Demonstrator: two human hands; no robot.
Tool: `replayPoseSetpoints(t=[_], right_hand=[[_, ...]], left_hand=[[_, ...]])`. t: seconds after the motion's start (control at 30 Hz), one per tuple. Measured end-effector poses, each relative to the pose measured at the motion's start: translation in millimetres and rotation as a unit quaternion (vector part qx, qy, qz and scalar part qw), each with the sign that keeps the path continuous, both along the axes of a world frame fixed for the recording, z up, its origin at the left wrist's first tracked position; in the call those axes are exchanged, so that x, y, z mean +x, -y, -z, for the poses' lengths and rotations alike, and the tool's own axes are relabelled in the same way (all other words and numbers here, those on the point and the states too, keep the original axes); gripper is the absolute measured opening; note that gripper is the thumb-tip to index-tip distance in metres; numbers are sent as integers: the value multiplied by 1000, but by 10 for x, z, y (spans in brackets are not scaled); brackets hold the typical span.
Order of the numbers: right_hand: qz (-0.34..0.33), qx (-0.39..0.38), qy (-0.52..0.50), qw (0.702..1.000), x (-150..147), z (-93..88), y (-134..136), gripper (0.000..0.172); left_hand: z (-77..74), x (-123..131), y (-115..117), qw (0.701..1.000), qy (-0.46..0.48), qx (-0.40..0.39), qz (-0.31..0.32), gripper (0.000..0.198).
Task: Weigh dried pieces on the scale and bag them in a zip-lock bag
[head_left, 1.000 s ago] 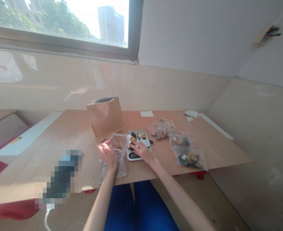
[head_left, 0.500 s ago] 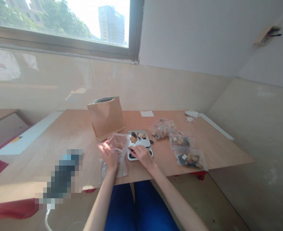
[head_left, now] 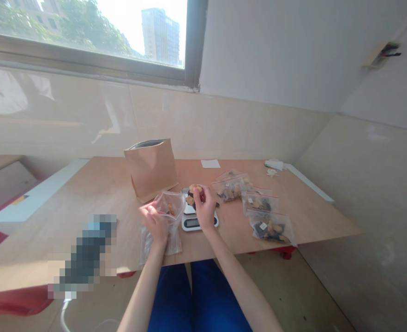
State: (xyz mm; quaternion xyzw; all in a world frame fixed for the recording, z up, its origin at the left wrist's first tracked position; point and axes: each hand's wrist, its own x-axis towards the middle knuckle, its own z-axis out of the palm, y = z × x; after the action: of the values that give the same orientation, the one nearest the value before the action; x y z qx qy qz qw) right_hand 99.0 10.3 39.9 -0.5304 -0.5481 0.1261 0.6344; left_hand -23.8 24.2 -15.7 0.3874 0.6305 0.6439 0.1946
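My left hand point(head_left: 155, 226) is closed on the edge of a clear zip bag point(head_left: 176, 203) with a red seal line; its mouth gapes, and a tan piece shows inside. Under that hand lies another clear bag point(head_left: 174, 242). My right hand point(head_left: 206, 207) is over the plate of a white kitchen scale point(head_left: 185, 210), fingers curled round dried tan-and-dark pieces point(head_left: 191, 200) that look like dried mushroom. The hand hides part of the plate. The scale's display point(head_left: 191, 223) shows, but I cannot read it.
Filled zip bags point(head_left: 271, 228) lie in a loose row on the right. An open brown paper bag point(head_left: 151, 168) stands behind my left hand. A white paper point(head_left: 210, 163) and crumpled white scraps point(head_left: 274, 164) lie at the back. A blurred-out dark object point(head_left: 89, 253) with a cable is at left.
My right hand has moved from the scale's front edge up over its plate and closed round dried pieces there. The scale's display is now uncovered. My left hand stays on the bag.
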Motion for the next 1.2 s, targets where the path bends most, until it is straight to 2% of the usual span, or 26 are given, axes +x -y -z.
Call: replayPoseSetpoints(t=[0.1, 0.23, 0.33, 0.43, 0.5, 0.57, 0.63, 0.73, 0.83, 0.9, 1.0, 1.07, 1.13, 1.2], right_hand=[[-87, 8, 18, 996, -189, -215, -135, 30], [-190, -52, 126, 972, -245, -271, -154, 22], [-253, -137, 217, 933, -155, -319, -90, 19], [-296, -223, 292, 882, -83, -448, -58, 25], [-314, -255, 315, 859, -88, -536, -70, 22], [-297, -259, 318, 862, -135, -587, -96, 19], [-246, -234, 312, 887, -207, -583, -118, 22], [-177, -156, 311, 921, -307, -492, -132, 24], [-140, -78, 313, 936, -341, -367, -147, 25], [-104, -52, 281, 953, -321, -302, -179, 27], [-52, -38, 196, 978, -240, -237, -269, 33], [-31, -36, 165, 985, -157, -191, -334, 35], [-12, -60, 185, 981, -58, -116, -375, 28], [-3, -108, 248, 963, 37, -11, -379, 23]], left_hand=[[-12, 5, 0, 1000, 8, 1, -13, 35], [-50, 11, 21, 1000, 14, 3, -17, 33], [-86, 22, 46, 1000, 14, 7, -13, 29], [-121, 35, 67, 1000, 16, 9, -1, 27], [-135, 39, 72, 1000, 18, 11, 4, 27], [-137, 39, 69, 1000, 20, 12, 3, 27], [-128, 37, 61, 1000, 23, 11, 0, 28], [-109, 33, 47, 1000, 30, 1, -2, 29], [-96, 30, 38, 999, 33, -7, -7, 32], [-92, 29, 33, 999, 30, -8, -13, 33], [-89, 26, 28, 1000, 22, -7, -19, 34], [-90, 25, 27, 1000, 19, -5, -23, 35], [-93, 26, 29, 999, 21, -2, -26, 36], [-97, 31, 31, 999, 24, 4, -24, 36]])
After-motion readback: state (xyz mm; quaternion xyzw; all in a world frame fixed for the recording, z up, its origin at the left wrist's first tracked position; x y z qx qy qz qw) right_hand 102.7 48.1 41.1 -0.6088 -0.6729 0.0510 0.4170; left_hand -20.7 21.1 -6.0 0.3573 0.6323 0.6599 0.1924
